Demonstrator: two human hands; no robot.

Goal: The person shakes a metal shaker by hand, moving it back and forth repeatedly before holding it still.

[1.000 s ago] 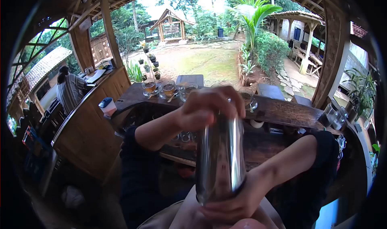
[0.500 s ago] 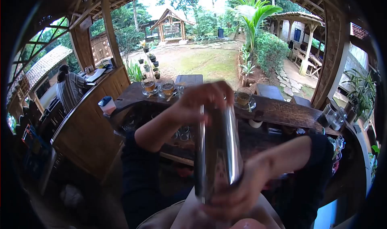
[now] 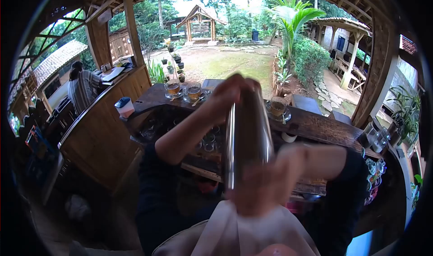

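A tall, shiny metal cylinder (image 3: 248, 130), like a flask, stands nearly upright in front of my chest, between both hands. My left hand (image 3: 234, 91) is closed over its top end, which the fingers hide. Lower down, my right hand (image 3: 264, 186) is wrapped round the base, blurred by motion. Behind the cylinder, glass cups of amber drink stand on saucers on the dark wooden counter (image 3: 327, 129): one cup (image 3: 172, 88) and another cup (image 3: 194, 92) to the left, and a third cup (image 3: 278, 105) to the right. Spoons lie on the saucers.
Several empty glasses (image 3: 209, 141) sit on a shelf below the counter. A plastic tub (image 3: 124, 107) stands at the counter's left end, glass jars (image 3: 380, 136) at its right. Another person (image 3: 82, 89) in a striped top is behind the wooden partition (image 3: 106, 134). Beyond lies a garden yard.
Both hands and the metal cylinder have moved up a little, the right hand most. My view has turned slightly, so the background sits further right.
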